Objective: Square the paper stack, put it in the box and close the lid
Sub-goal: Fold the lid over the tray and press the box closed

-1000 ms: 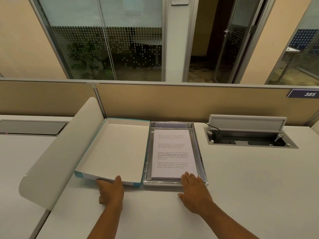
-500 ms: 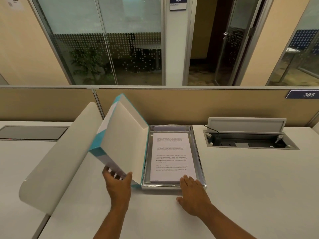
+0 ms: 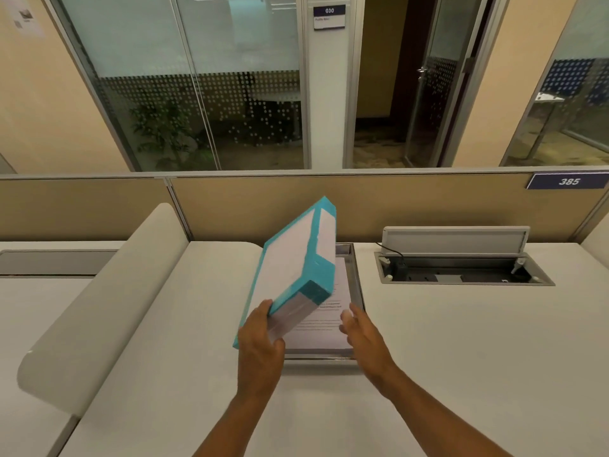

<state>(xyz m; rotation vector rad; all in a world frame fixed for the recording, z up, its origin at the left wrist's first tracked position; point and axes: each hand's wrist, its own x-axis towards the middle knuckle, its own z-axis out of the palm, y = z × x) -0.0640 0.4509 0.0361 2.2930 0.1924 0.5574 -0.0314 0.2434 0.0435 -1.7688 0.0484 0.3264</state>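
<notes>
Looks like we're nearing the end: the white printed paper stack [image 3: 324, 319] is lying in the shallow silver box [image 3: 357, 278], the left hand [image 3: 260, 341] is gripping the teal-edged white lid [image 3: 293, 268] tilted above it, and the right hand [image 3: 361, 331] is hovering open beside it, so only closing is remaining.

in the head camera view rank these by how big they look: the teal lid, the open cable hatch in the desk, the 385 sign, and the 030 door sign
1. Teal lid, though it is nearer the camera.
2. Cable hatch.
3. 385 sign.
4. 030 door sign.
</notes>
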